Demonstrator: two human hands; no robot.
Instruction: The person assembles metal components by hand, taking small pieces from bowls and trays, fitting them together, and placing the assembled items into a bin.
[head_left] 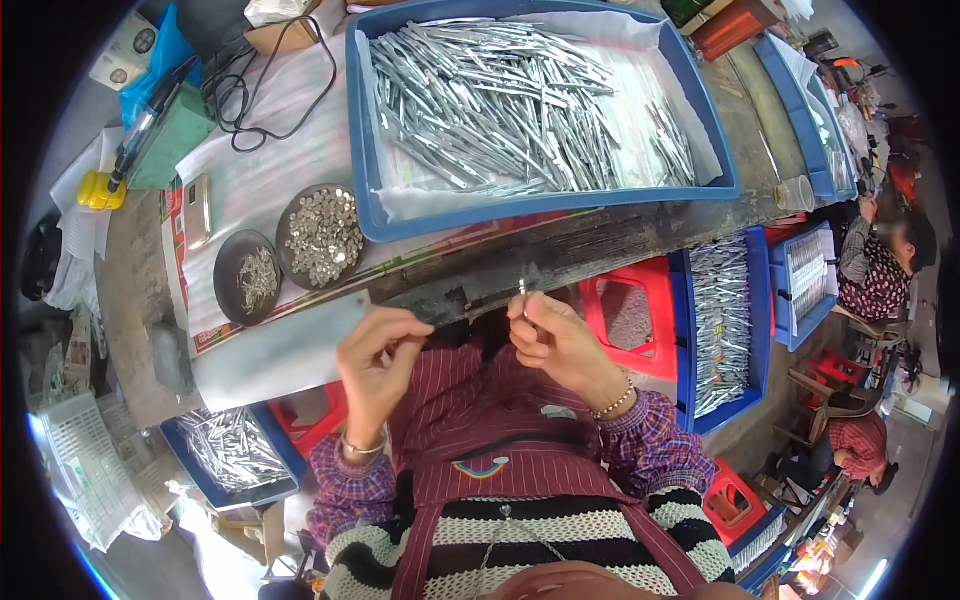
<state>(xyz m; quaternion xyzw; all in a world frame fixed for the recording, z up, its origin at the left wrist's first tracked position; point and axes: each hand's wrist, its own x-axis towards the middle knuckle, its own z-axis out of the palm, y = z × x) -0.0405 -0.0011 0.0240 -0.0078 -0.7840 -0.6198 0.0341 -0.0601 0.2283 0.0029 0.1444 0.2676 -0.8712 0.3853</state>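
Note:
My right hand [562, 342] pinches a thin silvery metal piece [522, 287]; its tip sticks up above my fingers, and the rest is hidden in them. My left hand [375, 362] is closed in a pinch off to the left, thumb and forefinger together. Anything between those fingertips is too small to make out. Left of my hands, two dark round dishes sit on the bench: one dish [288, 262] with small silvery discs [325, 235], the other dish [226, 285] with small thin metal parts [258, 278]. Beyond them, a large blue tray [480, 222] holds many slim metal strips [480, 100].
A pale sheet [270, 355] covers the bench's near left edge. Blue trays of metal strips stand low at left [290, 487] and right [762, 330], beside a red stool [640, 360]. A black cable [320, 85] lies at the back. Other people [875, 265] sit at far right.

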